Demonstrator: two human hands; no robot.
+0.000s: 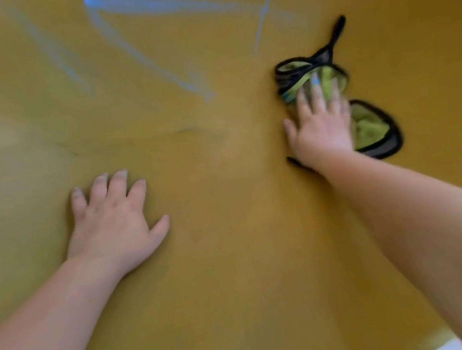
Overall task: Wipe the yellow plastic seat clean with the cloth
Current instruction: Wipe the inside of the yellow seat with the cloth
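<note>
Nearest the person, the left hand lies flat on the yellow seat, fingers spread and holding nothing, apparently bracing. Further out, the right hand presses straight fingers onto a bunched green cloth with black edging, on the seat's right side. Beyond both, pale blue marks run across the far surface, uncleaned. Judgement: wiping is under way but well short of done. The next move calls for carrying the cloth up and leftward over those marks under firm pressure.
</note>
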